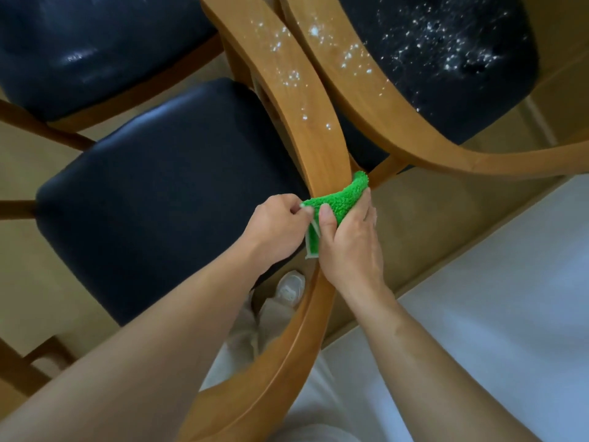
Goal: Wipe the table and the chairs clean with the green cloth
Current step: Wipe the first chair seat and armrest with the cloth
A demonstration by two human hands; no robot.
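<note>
The green cloth (338, 202) is wrapped over the curved wooden backrest (318, 148) of the nearest chair. My right hand (350, 237) grips the cloth around the rail, thumb on top. My left hand (277, 224) pinches the cloth's left corner. White powder specks dot the upper part of this backrest and the backrest of the chair (344, 74) to its right. That chair's dark seat (446, 59) is also speckled white. The near chair's dark seat (165, 193) looks clean.
A third chair with a dark seat (89, 49) stands at the top left, faintly smudged. The white table top (494, 298) fills the lower right. Tan floor shows between the chairs. My shoe (290, 288) is below the rail.
</note>
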